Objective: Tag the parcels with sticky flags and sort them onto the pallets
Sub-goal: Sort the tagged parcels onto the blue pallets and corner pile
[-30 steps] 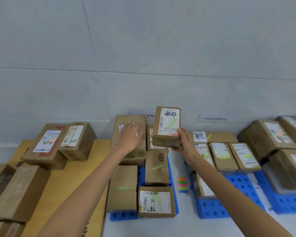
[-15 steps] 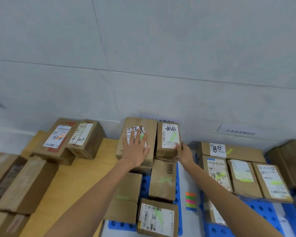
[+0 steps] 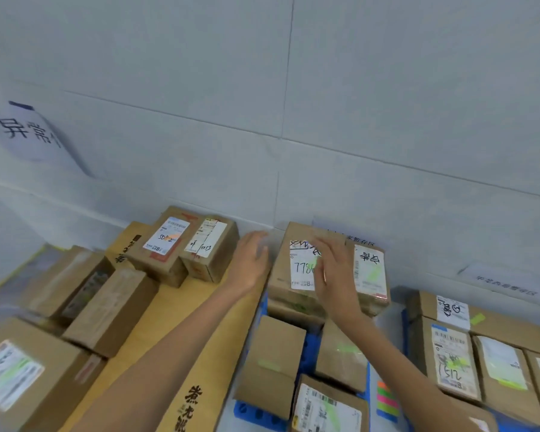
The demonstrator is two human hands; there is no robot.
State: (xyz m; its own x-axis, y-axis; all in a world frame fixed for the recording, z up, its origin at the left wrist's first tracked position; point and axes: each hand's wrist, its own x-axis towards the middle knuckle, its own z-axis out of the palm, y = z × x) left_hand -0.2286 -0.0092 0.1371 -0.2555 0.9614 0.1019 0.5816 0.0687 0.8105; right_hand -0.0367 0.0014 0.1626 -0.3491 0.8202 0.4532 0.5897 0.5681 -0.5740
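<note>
A brown parcel with a white label and a green flag lies at the back of the middle blue pallet, beside a larger labelled parcel. My right hand hovers open over the seam between those two parcels and holds nothing. My left hand is open and empty, just left of the larger parcel, above the cardboard sheet. A pad of sticky flags lies on the floor between the blue pallets.
More green-flagged parcels fill the middle pallet, and others sit on the right pallet. Untagged and orange-marked boxes lie on the cardboard at left. A grey tiled wall with paper signs stands close behind.
The parcel carried by my right hand has been set down beside the larger one and let go. Both hands have drawn back, and my view has swung left.
</note>
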